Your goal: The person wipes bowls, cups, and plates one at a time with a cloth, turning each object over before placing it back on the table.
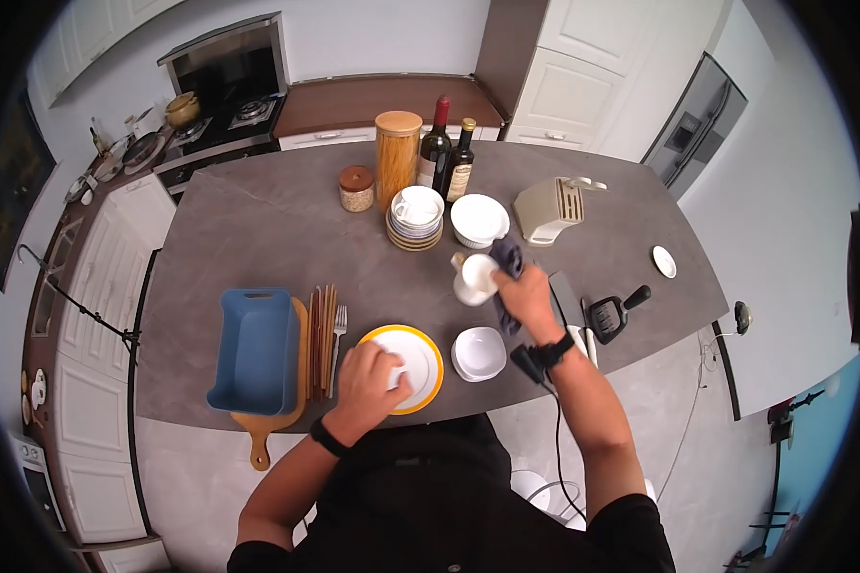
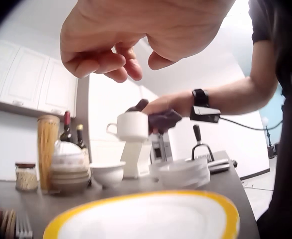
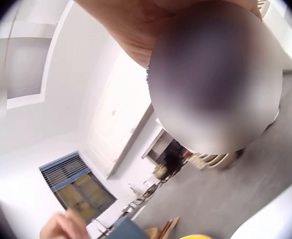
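Note:
My right hand grips a white cup together with a dark cloth, holding both above the counter. In the left wrist view the cup is upright, its handle pointing away from the hand, with the cloth bunched at its near side. The cup's pale, blurred surface fills much of the right wrist view. Over a white plate with a yellow rim hovers my left hand, its fingers loosely bent with nothing between them. White square bowls sit between the plate and my right forearm.
Left of the plate are a fork, chopsticks and a blue bin on a wooden board. Behind stand stacked dishes, a white bowl, bottles and a knife block. A black-handled utensil lies right.

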A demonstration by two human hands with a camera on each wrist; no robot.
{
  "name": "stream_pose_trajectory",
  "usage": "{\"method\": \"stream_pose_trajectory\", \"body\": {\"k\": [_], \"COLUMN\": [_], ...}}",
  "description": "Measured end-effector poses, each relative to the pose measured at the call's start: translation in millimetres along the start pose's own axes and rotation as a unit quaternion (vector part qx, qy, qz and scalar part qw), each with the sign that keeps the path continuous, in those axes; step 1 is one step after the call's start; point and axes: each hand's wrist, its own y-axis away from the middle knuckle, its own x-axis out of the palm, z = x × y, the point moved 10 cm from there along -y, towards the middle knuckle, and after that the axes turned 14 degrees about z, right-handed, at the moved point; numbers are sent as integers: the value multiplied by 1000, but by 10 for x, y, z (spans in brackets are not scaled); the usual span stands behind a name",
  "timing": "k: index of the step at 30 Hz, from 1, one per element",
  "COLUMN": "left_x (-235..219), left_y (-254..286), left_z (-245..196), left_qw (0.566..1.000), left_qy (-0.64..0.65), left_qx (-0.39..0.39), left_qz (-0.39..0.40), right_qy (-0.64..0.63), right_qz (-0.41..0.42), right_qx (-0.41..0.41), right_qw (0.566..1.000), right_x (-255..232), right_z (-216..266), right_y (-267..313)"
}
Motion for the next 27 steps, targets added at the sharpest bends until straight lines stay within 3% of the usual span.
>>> {"method": "stream_pose_trajectory", "body": {"k": [6,11,17,27], "left_x": [484,724,739,718], "left_y": [1114,1391,1380,1345], "left_z": [918,916,857,859], "left_qw": [984,990,990,989], "left_qy": [19,-52,-84,-82], "left_qx": [-170,-114,-83,-90], "left_qz": [44,70,74,85], "right_qy": [26,38,61,57], "right_qz": [-43,-14,-20,9], "right_qx": [33,90,70,83], "right_qw": [998,995,995,995], "right_x": [-293,-137,40,243], "right_z": [-256,-445,-385,-429], "right_y": [-902,-1435,-1753,-1977]}}
